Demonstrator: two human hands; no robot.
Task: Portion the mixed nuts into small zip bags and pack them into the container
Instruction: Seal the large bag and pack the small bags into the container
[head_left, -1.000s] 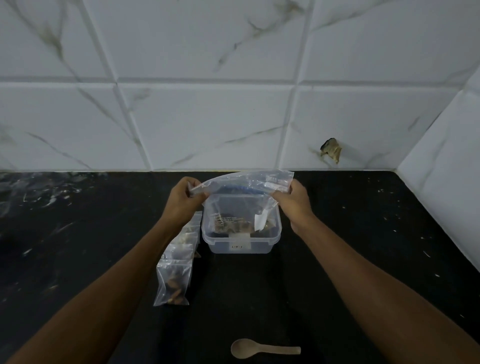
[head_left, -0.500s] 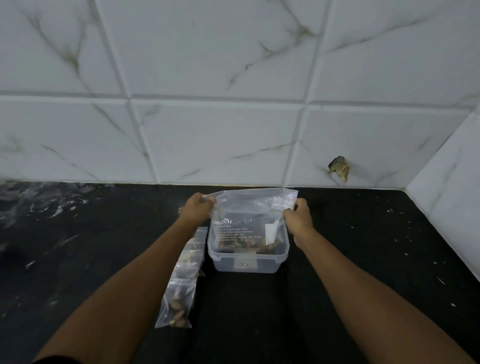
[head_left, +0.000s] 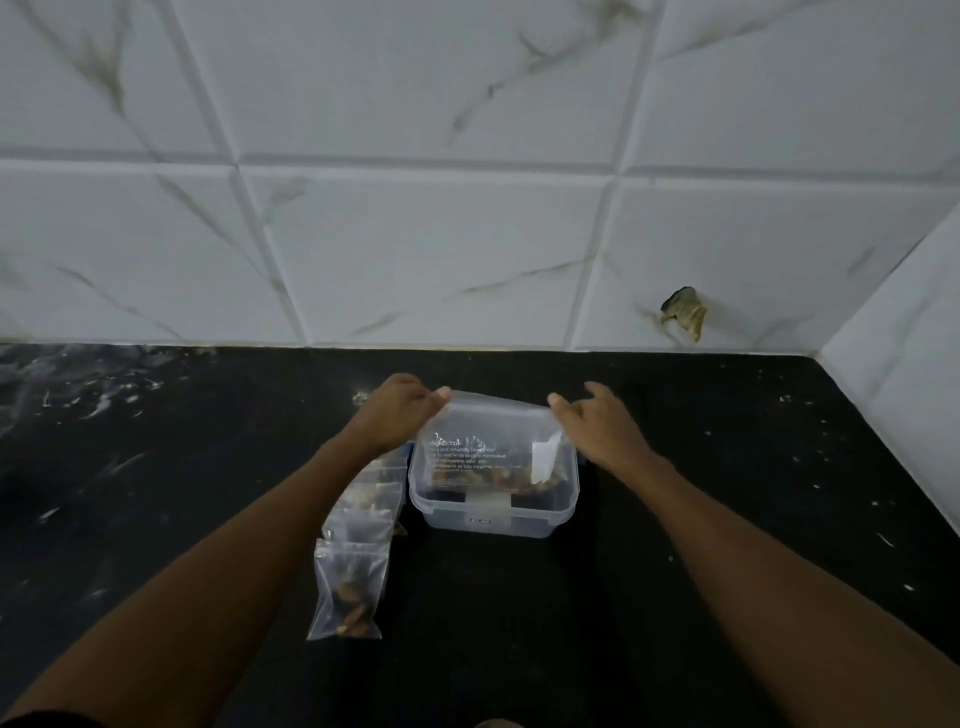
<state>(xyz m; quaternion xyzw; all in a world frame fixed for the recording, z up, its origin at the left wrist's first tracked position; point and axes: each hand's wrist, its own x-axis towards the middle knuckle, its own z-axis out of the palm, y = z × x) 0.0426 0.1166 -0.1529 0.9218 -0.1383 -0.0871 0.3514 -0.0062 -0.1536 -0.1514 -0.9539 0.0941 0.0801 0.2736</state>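
A large printed zip bag (head_left: 488, 441) is being pinched at its top corners by the left hand (head_left: 397, 415) and right hand (head_left: 597, 426) inside the clear container (head_left: 493, 512); small filled bags (head_left: 353, 571) are lying just left.

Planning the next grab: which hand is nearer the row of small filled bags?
Left. The left hand pinches the big bag almost directly above the row's far end; the right hand is across the container.
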